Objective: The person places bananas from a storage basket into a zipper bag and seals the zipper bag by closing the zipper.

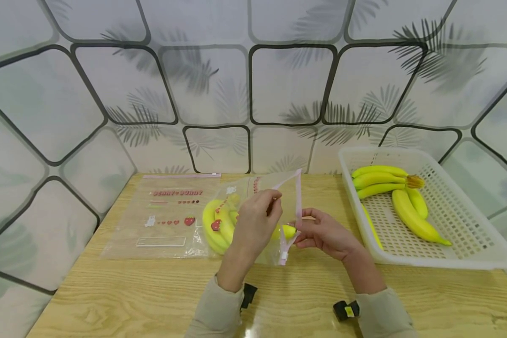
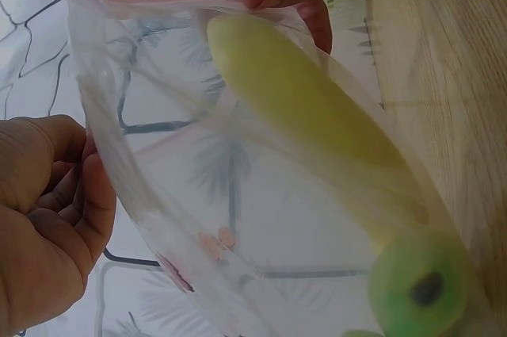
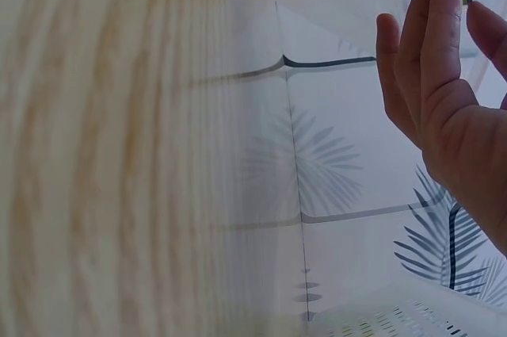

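Observation:
A clear zip bag [image 1: 285,197] with pink zip edging and red print stands with its mouth toward the right. Inside it lie yellow bananas [image 1: 213,227]; one banana [image 2: 301,91] reaches up to the mouth. My left hand [image 1: 257,220] pinches the bag's upper side, as the left wrist view shows with this hand [image 2: 51,218] at the film. At the mouth, my right hand [image 1: 324,233] holds the pink edge between thumb and fingers, close to the banana's tip. In the right wrist view, the fingers of this hand [image 3: 455,75] reach up beside that tip.
A second printed zip bag [image 1: 165,239] lies flat on the wooden table [image 1: 295,300] at the left. To the right stands a white perforated basket [image 1: 469,225] with more bananas [image 1: 418,216] in it. A patterned wall covering [image 1: 219,84] closes off the back and sides.

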Demonstrator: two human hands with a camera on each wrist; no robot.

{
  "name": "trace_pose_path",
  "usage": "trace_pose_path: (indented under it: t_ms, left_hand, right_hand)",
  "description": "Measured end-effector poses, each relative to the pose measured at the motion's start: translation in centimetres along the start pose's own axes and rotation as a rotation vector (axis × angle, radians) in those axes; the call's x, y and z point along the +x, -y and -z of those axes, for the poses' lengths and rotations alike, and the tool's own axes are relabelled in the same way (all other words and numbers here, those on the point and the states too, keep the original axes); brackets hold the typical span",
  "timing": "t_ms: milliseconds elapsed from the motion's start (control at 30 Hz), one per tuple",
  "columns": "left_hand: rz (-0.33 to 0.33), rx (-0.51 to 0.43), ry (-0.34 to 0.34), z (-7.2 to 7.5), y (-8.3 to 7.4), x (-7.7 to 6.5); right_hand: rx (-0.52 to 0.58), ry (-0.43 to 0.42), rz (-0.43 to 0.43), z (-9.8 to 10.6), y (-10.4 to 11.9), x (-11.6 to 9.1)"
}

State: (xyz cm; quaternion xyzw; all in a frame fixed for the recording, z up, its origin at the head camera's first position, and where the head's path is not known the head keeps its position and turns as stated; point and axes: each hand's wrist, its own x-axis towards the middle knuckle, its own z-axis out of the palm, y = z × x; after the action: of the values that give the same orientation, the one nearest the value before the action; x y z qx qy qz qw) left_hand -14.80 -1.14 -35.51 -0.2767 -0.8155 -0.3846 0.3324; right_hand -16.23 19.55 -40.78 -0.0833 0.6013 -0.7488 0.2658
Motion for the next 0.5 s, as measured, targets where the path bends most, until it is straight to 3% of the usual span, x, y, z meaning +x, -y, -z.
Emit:
trace_pose_path:
  t_ms: [500]
  left_hand:
    - [-0.004,0.006,-0.008,-0.11,0.18,0.01]
  right_hand:
    - [-0.142,-0.109,0.005,-0.44,0.05,0.04]
